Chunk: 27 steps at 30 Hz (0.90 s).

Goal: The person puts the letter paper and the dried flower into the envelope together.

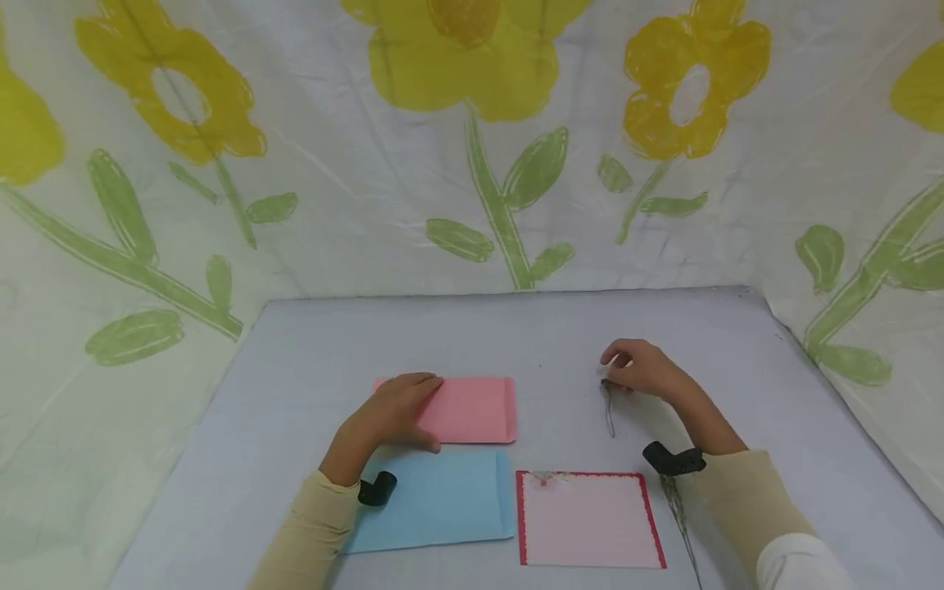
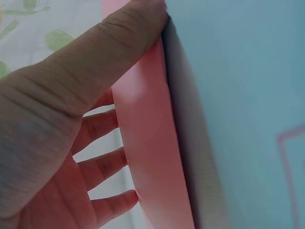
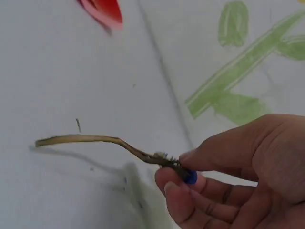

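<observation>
My left hand (image 1: 391, 408) grips a pink envelope (image 1: 472, 410) across its width, thumb at the near edge and fingertips at the far edge. In the left wrist view the pink edge (image 2: 150, 129) lies between thumb and fingers, with a dark shadow along it. My right hand (image 1: 642, 366) pinches a thin dried stem (image 1: 609, 414) above the table. Seen in the right wrist view, the stem (image 3: 95, 139) is brown and bent, and a small dark-blue tip (image 3: 190, 177) shows between the fingers.
Nearer me lies a light-blue envelope (image 1: 450, 500). To its right is a pale pink card (image 1: 586, 520) with a red border. Thin dried stems (image 1: 680, 515) lie by the right sleeve. A red and pink piece (image 3: 106, 10) shows in the right wrist view. Flower-painted cloth (image 1: 332, 246) backs the table.
</observation>
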Available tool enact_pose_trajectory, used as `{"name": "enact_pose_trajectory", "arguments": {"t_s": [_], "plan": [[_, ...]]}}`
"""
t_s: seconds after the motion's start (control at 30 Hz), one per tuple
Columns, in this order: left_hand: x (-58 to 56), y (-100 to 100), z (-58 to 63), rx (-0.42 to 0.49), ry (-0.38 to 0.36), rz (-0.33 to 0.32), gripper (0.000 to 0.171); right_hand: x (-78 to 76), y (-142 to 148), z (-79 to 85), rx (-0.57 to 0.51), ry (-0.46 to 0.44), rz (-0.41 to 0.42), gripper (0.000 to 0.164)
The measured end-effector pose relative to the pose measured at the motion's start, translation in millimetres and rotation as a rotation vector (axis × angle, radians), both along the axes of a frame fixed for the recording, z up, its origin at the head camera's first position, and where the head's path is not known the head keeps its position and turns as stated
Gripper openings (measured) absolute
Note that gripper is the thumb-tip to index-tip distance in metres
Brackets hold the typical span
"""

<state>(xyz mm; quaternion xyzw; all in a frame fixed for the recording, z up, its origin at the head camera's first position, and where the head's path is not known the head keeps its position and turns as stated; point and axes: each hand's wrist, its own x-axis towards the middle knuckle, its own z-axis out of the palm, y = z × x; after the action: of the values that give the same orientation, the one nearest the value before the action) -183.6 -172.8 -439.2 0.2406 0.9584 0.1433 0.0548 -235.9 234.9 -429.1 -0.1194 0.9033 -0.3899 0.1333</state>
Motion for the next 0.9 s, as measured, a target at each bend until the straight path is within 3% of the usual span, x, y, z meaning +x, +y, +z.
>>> {"name": "enact_pose_trajectory", "arguments": {"t_s": [0.17, 0.3, 0.47, 0.9], "plan": [[0.2, -0.8, -2.0, -0.009, 0.002, 0.004, 0.096, 2.1, -14.2, 0.9, -0.296, -0.101, 0.022, 0.023], [0.8, -0.7, -0.5, -0.012, 0.005, 0.002, 0.096, -0.6, -24.7, -6.0, -0.378, -0.122, -0.034, 0.027], [1.0, 0.6, 1.5, -0.008, -0.017, 0.012, 0.096, -3.0, -32.8, -12.1, -0.411, -0.170, -0.100, 0.028], [-1.0, 0.4, 1.3, -0.012, -0.032, 0.009, 0.096, -3.5, -44.2, -19.3, -0.434, -0.249, -0.047, 0.028]]}}
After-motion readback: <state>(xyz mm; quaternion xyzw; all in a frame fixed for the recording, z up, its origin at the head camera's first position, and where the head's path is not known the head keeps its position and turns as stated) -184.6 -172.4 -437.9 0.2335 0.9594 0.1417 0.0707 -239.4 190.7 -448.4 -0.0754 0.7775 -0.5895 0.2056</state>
